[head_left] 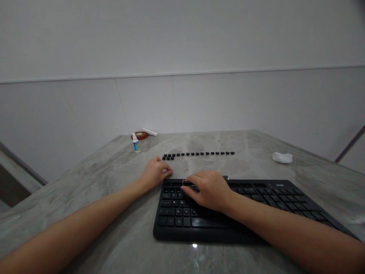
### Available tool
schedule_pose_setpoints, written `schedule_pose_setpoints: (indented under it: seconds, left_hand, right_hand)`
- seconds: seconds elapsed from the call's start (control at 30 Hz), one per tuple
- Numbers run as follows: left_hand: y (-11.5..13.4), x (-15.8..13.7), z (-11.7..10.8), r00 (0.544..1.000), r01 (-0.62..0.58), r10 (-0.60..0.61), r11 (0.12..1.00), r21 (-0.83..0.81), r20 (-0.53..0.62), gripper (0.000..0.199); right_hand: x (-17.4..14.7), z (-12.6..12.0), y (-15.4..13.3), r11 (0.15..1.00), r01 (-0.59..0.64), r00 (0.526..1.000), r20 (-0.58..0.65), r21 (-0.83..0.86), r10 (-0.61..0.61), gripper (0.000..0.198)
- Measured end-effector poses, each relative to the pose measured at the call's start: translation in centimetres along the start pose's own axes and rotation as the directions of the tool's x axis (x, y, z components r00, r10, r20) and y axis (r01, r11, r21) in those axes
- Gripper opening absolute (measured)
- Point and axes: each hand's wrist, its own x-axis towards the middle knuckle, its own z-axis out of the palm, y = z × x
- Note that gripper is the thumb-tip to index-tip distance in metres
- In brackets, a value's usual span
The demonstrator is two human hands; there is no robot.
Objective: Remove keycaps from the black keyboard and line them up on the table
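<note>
A black keyboard (209, 233) lies in front of me, with several key positions at its left looking bare and lighter. Over its upper left part is my right hand (209, 188), thumb and forefinger closed on a thin wire tool that looks like a keycap puller (183, 183); most of it is hidden by the fingers. My left hand (156, 172) rests on the table just beyond the keyboard's far left corner. Its thumb and forefinger are pinched together, and what they hold, if anything, is too small to tell. Beyond it, black keycaps (197, 153) stand in a row.
A small white-capped bottle (136, 144) stands at the back left, beside a reddish-brown round object (140, 135) and a white strip (149, 132). A crumpled white piece (282, 157) lies to the right. The grey marble-patterned table (114, 224) ends at a white wall (205, 102).
</note>
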Motion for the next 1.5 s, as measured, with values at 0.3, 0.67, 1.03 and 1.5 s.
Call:
schedule_pose_setpoints:
  seconds: [0.3, 0.67, 1.03, 1.5]
  left_hand:
    - [-0.8, 5.0, 2.8, 0.934, -0.322, 0.346, 0.924, 0.204, -0.093, 0.016]
    - [-1.3, 4.3, 3.2, 0.983, -0.041, 0.076, 0.978, 0.204, -0.165, 0.026]
    - [-1.5, 4.4, 3.6, 0.99, 0.048, -0.023, 0.983, 0.177, -0.141, 0.045]
    - [-1.5, 4.6, 3.0, 0.995, -0.043, 0.043, 0.999, -0.001, -0.085, 0.072]
  right_hand:
    - [-0.1, 0.0, 0.0, 0.999, -0.022, 1.0, 0.02, 0.023, 0.021, 0.031]
    - [-0.1, -0.1, 0.0, 0.999, -0.028, 0.999, 0.027, 0.04, 0.027, 0.03]
    - [-0.1, -0.1, 0.0, 0.999, -0.037, 0.999, 0.034, 0.039, 0.036, 0.029]
    - [-0.2, -0.3, 0.0, 0.998, -0.042, 0.998, 0.046, 0.05, 0.04, 0.028]
